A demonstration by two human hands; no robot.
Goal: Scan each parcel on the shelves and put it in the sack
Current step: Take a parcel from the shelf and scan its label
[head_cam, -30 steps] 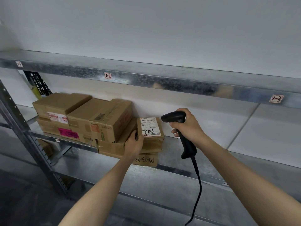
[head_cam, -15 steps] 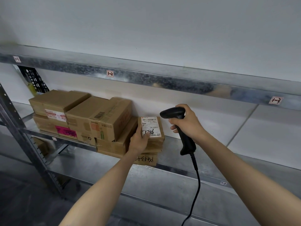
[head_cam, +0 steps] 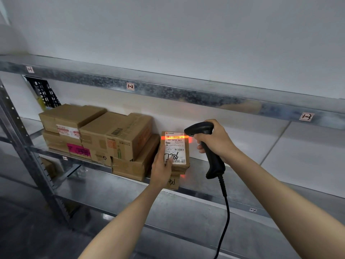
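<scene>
We face a galvanised metal shelf (head_cam: 203, 171) against a white wall (head_cam: 168, 34), with an upper shelf (head_cam: 186, 94) carrying small tags such as one marked 1-2 (head_cam: 130, 86). Stacked cardboard boxes (head_cam: 115, 135) crowd the parcel's left side, and a flat box (head_cam: 173, 182) lies under it. The parcel (head_cam: 176, 146) stands upright at the shelf's front, long axis vertical, label facing us, barcode end up. Our left hand (head_cam: 161, 169) grips its lower left edge, thumb curled over the label. Our right hand (head_cam: 214, 141) is wrapped round the black scanner (head_cam: 214, 161), whose nose points left at the parcel, its red line (head_cam: 174, 137) across the barcode, its cable (head_cam: 225, 212) hanging down.
</scene>
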